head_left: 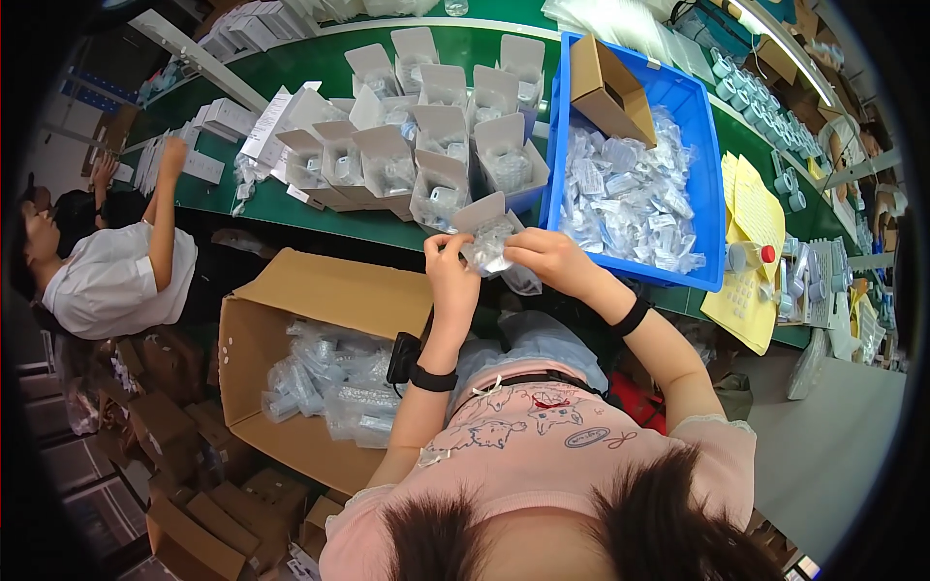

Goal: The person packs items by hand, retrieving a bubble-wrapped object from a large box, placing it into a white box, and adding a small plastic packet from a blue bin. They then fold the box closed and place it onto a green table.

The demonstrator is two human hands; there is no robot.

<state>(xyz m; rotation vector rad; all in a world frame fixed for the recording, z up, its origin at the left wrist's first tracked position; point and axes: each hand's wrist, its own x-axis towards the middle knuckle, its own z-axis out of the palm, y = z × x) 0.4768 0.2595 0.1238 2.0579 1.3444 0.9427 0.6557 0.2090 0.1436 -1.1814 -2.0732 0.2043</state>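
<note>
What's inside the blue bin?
In the blue bin: a heap of small clear plastic bags with pale contents, plus a tilted brown cardboard box at its far end. The bin's floor and whatever lies beneath the heap and box are hidden.

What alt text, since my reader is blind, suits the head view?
Someone's left fingers and right fingers handle a small open white box before similar boxes on a green table; a blue bin of plastic-wrapped items stands right, a cardboard carton lower left.
</note>
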